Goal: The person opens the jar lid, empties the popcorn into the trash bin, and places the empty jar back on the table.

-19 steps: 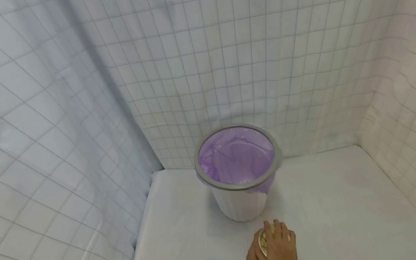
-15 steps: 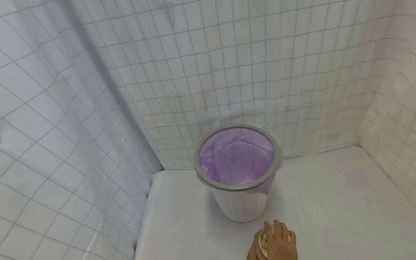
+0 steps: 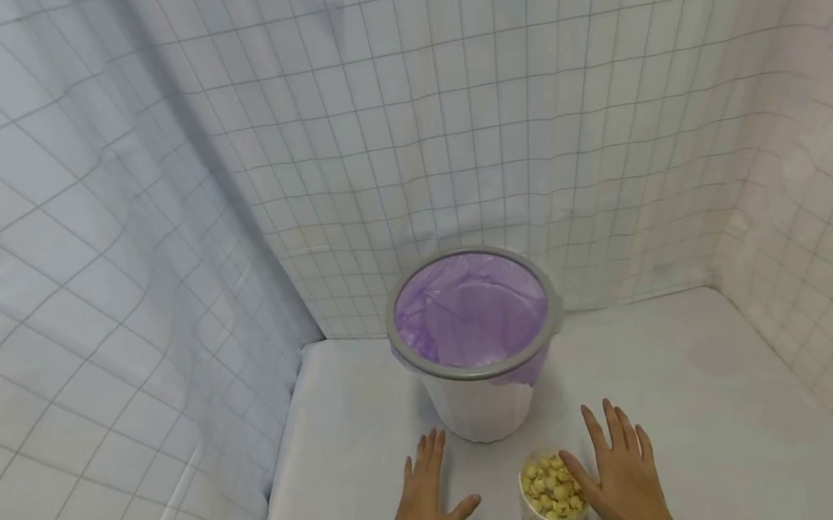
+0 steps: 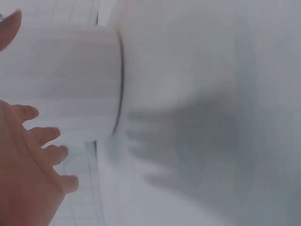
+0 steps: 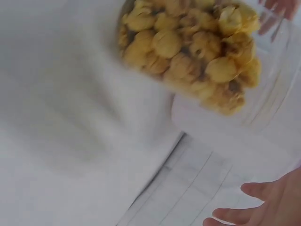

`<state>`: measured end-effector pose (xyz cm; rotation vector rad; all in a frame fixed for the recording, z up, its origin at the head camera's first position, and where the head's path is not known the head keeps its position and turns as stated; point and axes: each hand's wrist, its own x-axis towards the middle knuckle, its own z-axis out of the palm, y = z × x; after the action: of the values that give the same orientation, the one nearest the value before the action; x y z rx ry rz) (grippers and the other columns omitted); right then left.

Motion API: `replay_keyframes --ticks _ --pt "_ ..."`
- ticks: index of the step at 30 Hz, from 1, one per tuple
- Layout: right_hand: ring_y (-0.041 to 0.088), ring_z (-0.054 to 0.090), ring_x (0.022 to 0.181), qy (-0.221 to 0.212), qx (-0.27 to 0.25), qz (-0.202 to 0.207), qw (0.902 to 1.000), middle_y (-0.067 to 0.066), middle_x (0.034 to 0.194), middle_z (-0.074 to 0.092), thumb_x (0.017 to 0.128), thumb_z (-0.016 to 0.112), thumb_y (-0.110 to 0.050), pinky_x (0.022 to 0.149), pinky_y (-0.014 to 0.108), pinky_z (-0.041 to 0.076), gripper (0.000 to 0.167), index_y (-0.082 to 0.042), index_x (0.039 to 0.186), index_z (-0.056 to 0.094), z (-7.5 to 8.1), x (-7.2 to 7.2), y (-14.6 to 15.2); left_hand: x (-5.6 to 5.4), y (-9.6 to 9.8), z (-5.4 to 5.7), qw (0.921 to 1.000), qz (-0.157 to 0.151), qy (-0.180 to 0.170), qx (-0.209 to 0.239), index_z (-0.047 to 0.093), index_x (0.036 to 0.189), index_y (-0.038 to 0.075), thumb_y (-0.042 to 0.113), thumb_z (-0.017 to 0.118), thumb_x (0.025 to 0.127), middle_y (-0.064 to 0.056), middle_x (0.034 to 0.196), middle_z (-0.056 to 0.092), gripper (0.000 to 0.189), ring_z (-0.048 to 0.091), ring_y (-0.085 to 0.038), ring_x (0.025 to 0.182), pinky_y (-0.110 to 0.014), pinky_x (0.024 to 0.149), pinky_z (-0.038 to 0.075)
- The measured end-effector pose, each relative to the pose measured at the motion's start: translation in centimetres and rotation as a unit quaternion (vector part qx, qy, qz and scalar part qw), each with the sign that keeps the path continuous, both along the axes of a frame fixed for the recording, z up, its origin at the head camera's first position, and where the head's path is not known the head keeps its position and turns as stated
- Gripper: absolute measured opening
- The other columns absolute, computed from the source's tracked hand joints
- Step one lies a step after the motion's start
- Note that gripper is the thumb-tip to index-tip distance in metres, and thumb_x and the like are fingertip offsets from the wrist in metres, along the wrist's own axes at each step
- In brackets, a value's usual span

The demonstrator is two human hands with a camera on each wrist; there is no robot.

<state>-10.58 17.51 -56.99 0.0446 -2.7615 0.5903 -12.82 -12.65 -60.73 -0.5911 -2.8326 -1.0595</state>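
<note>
A clear jar of popcorn [image 3: 550,494] stands upright on the white surface, its top uncovered. My right hand [image 3: 621,475] is just right of it, fingers spread; the thumb overlaps the jar's rim in the head view. To the left, with a gap between it and the jar, my left hand [image 3: 422,502] holds nothing, its fingers straight and thumb out. In the right wrist view yellow popcorn [image 5: 188,56] fills much of the jar, and the right hand [image 5: 263,205] shows at the lower right. The left wrist view has the left hand [image 4: 28,169] beside the bin's wall.
Beyond the hands stands a white bin [image 3: 479,409] with a grey rim and a purple liner [image 3: 474,313]. White cloth walls [image 3: 448,123] with a grid pattern enclose the white-covered surface [image 3: 685,385] at the back and both sides.
Both hands have come off the jar and moved apart, the left one leftward and the right one rightward. The jar's popcorn, earlier mostly covered by the right hand, now shows.
</note>
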Motion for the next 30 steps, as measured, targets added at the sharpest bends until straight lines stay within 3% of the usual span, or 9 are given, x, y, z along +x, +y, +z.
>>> replay_keyframes --ticks 3,8,13,19,30 --pt "0.052 0.033 0.145 -0.012 0.005 0.000 0.9999 0.032 0.161 0.034 0.098 0.059 -0.058 0.114 0.071 0.025 0.079 -0.006 0.155 0.044 0.0 0.0 0.8 -0.2 -1.3 0.5 0.9981 0.043 0.035 -0.028 0.027 0.162 0.002 0.056 0.068 0.092 -0.028 0.168 0.023 0.098 0.022 -0.056 0.153 -0.084 0.113 0.018" --pt "0.052 0.030 0.146 -0.011 0.003 0.002 0.9999 0.032 0.162 0.033 0.098 0.058 -0.059 0.114 0.071 0.024 0.080 -0.007 0.157 0.043 -0.1 0.1 1.1 -0.3 -1.6 0.6 0.9955 0.067 0.054 -0.042 0.026 0.164 0.008 0.058 0.063 0.095 -0.022 0.172 0.015 0.093 0.016 -0.054 0.156 -0.084 0.114 0.015" --pt "0.051 0.030 0.147 -0.006 0.001 0.001 1.0000 0.031 0.162 0.033 0.097 0.059 -0.059 0.115 0.071 0.023 0.081 -0.008 0.157 0.042 -0.1 -0.1 1.1 -0.2 -1.4 0.5 0.9940 0.078 0.060 -0.048 0.029 0.164 0.010 0.058 0.062 0.096 -0.020 0.172 0.015 0.089 0.014 -0.048 0.159 -0.083 0.115 0.016" --pt "0.052 0.029 0.148 -0.030 -0.003 0.005 0.9995 0.031 0.164 0.030 0.098 0.057 -0.061 0.116 0.072 0.023 0.083 -0.007 0.158 0.039 0.0 -0.1 0.9 -0.1 -1.4 0.4 0.9925 0.089 0.071 -0.044 0.032 0.163 0.011 0.051 0.067 0.094 -0.021 0.171 0.020 0.087 0.015 -0.044 0.160 -0.082 0.114 0.018" --pt "0.051 0.032 0.146 -0.040 -0.006 -0.003 0.9992 0.031 0.162 0.033 0.097 0.058 -0.062 0.114 0.071 0.025 0.084 -0.005 0.157 0.041 -0.4 0.2 0.2 0.1 -1.2 0.2 0.9953 0.081 0.044 -0.031 0.028 0.164 0.013 0.051 0.067 0.095 -0.022 0.172 0.015 0.088 0.013 -0.047 0.159 -0.084 0.114 0.014"
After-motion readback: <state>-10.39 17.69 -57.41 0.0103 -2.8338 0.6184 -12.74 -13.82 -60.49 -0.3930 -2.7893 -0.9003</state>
